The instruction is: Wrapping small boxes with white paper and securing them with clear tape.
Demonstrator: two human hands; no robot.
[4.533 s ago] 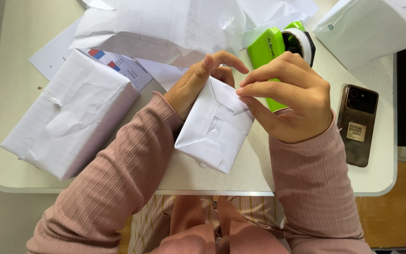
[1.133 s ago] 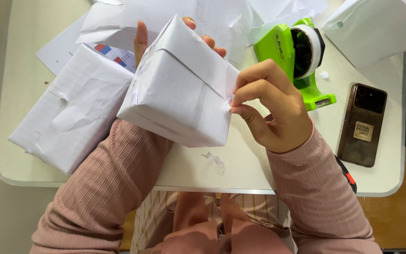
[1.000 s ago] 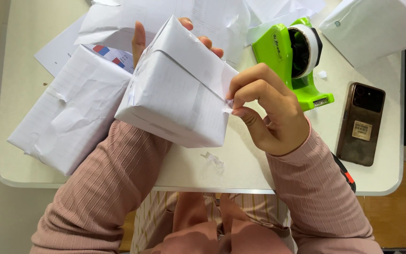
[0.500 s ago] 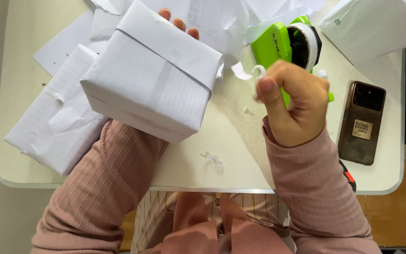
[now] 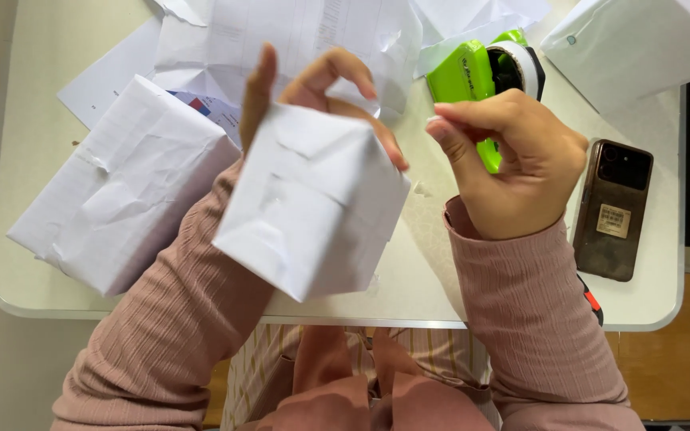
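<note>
The left hand (image 5: pixel 313 84) has turned the white wrapped box (image 5: pixel 309 203) so a folded end now faces up, held in the air over the near edge of the counter (image 5: pixel 41 48). Its fingers are clamped on the far side. The right hand (image 5: pixel 513 160) has come away from the green tape holder (image 5: pixel 473 76), fingers pinched together; any tape is too small to see. Another wrapped box (image 5: pixel 113 187) lies by the left edge. A phone (image 5: pixel 612 211) lies by the right edge.
</note>
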